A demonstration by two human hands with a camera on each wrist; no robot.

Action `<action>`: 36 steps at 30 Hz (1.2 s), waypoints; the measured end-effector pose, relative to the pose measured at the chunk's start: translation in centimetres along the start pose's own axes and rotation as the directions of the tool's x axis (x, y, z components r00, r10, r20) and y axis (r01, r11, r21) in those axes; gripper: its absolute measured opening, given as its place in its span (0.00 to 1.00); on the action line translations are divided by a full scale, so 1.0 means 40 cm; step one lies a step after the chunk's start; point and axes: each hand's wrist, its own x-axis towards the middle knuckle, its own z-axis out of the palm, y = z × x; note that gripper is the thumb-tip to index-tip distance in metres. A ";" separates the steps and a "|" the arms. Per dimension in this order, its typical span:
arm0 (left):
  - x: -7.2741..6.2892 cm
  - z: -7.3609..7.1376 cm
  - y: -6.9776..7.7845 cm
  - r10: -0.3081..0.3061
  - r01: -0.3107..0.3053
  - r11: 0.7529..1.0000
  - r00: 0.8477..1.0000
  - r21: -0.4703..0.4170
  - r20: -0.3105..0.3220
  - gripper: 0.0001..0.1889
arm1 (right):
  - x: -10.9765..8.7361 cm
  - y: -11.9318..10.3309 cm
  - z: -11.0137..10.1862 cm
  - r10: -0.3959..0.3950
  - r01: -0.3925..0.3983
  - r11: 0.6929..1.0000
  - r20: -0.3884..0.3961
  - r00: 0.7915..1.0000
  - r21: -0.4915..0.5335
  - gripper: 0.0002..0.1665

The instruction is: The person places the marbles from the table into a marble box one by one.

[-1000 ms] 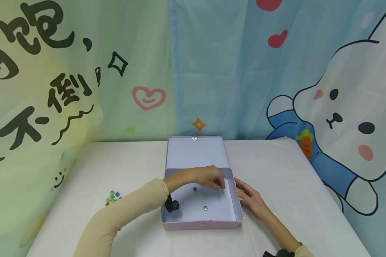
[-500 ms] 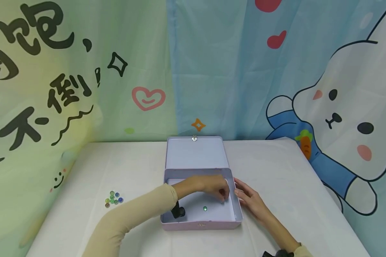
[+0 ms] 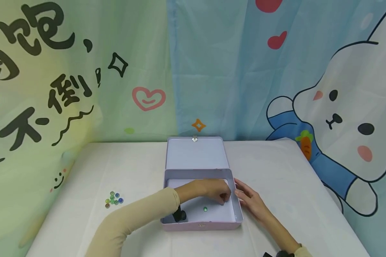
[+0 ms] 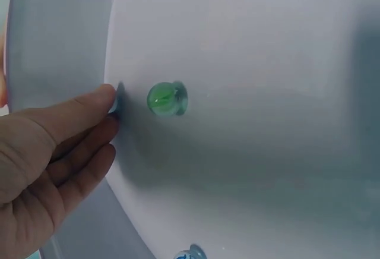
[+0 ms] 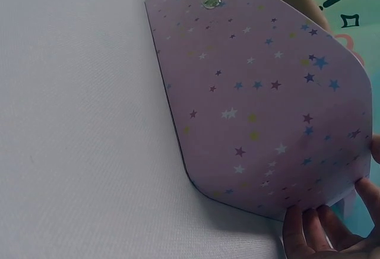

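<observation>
On the left, a cluster of green, blue, yellow and brown glass marbles (image 3: 112,201) is lying on the white tablecloth (image 3: 138,167). To its right, a lilac tin box (image 3: 183,227) is standing with its lid (image 3: 196,153) folding back on the far side. On the box floor, a blue-swirled marble (image 4: 185,255) is showing partly in the left wrist view, and a green marble (image 3: 205,209) is resting nearer. Right of these, the left hand (image 3: 217,190) is pinching a mostly hidden bluish marble (image 4: 113,106) beside the right wall. Outside that wall, the right hand (image 3: 251,198) is touching with extended fingers, gripping nothing.
</observation>
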 end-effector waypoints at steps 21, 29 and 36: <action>-0.075 -0.056 -0.004 -0.006 0.018 0.995 0.993 0.096 -0.119 0.14 | 0.000 0.005 0.012 0.023 -0.023 1.000 -0.029 0.999 -0.019 0.34; -0.186 -0.126 -0.036 -0.075 0.090 0.995 0.954 0.036 -0.291 0.13 | 0.003 0.004 0.011 0.015 -0.017 0.999 -0.041 0.999 -0.047 0.33; -0.296 -0.149 -0.072 -0.116 0.124 0.992 0.884 -0.013 -0.452 0.15 | 0.003 0.001 0.002 -0.001 0.000 1.000 -0.019 1.000 -0.022 0.34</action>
